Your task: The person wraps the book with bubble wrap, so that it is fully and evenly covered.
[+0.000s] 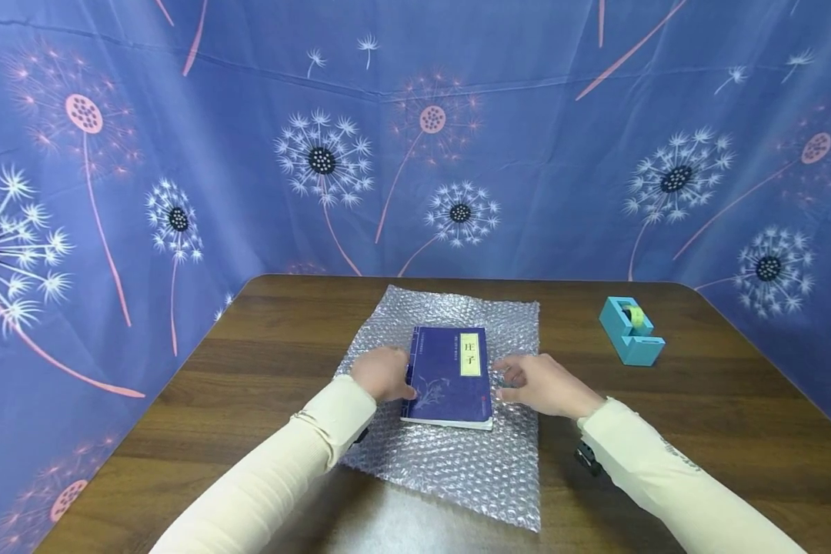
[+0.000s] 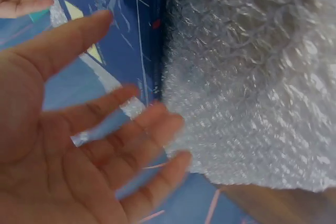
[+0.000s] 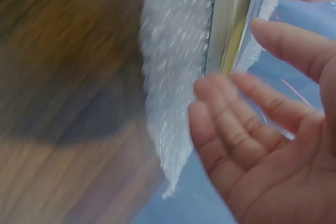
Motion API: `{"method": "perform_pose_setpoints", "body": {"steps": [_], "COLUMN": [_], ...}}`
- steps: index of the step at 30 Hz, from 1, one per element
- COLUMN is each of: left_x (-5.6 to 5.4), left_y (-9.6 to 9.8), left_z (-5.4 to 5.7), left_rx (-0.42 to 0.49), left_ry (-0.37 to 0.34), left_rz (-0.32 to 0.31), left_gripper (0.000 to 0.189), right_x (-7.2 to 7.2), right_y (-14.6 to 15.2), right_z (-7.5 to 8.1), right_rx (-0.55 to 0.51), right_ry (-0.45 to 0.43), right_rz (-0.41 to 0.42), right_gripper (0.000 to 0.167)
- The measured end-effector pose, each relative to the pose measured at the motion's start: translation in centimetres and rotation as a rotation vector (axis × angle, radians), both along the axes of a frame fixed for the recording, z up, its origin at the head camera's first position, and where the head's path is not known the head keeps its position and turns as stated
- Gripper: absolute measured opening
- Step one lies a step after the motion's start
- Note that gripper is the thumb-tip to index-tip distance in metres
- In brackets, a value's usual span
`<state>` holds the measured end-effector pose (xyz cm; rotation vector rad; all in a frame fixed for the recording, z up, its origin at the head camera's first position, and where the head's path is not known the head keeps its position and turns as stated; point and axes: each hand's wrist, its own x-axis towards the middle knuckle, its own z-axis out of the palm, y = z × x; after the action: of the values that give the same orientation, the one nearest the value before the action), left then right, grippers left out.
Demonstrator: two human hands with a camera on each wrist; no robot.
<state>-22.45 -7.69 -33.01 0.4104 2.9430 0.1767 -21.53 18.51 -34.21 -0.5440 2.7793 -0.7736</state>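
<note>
A dark blue book (image 1: 450, 377) with a pale yellow title label (image 1: 470, 355) lies face up on a sheet of bubble wrap (image 1: 450, 469). At the book's left edge is my left hand (image 1: 382, 374), its thumb by the lower left of the cover. Spread, loosely bent fingers show in the left wrist view, with the book's spine (image 2: 152, 35) just beyond them. My right hand (image 1: 543, 382) is beside the right edge, thumb apart from the fingers. In the right wrist view its palm faces the page edges (image 3: 227, 22), with nothing in its grasp.
A turquoise tape dispenser (image 1: 630, 332) with a yellowish roll stands at the right of the brown wooden table (image 1: 249, 369). Blue cloth (image 1: 547, 154) printed with dandelions hangs behind and along the sides. Bubble wrap reaches out past the book on all sides.
</note>
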Motion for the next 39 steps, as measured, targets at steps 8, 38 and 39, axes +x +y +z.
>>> {"method": "perform_pose_setpoints", "body": {"steps": [8,38,39], "left_x": [1.8,3.9,3.8], "left_y": [-0.7,-0.5,-0.5], "left_z": [0.0,0.5,0.5], "left_rx": [0.011,-0.124,-0.111], "left_ry": [-0.011,-0.13,-0.136], "left_rz": [-0.336,-0.465,-0.46], "left_gripper": [0.042,0.107,0.105], "right_x": [1.8,1.8,1.7], "right_y": [1.5,2.9,2.9], "right_z": [0.4,-0.2,-0.3], "right_rx": [0.022,0.042,0.039], "right_ry": [0.018,-0.052,-0.057], "right_rz": [0.263,0.378,0.358], "right_gripper": [0.021,0.02,0.026]}}
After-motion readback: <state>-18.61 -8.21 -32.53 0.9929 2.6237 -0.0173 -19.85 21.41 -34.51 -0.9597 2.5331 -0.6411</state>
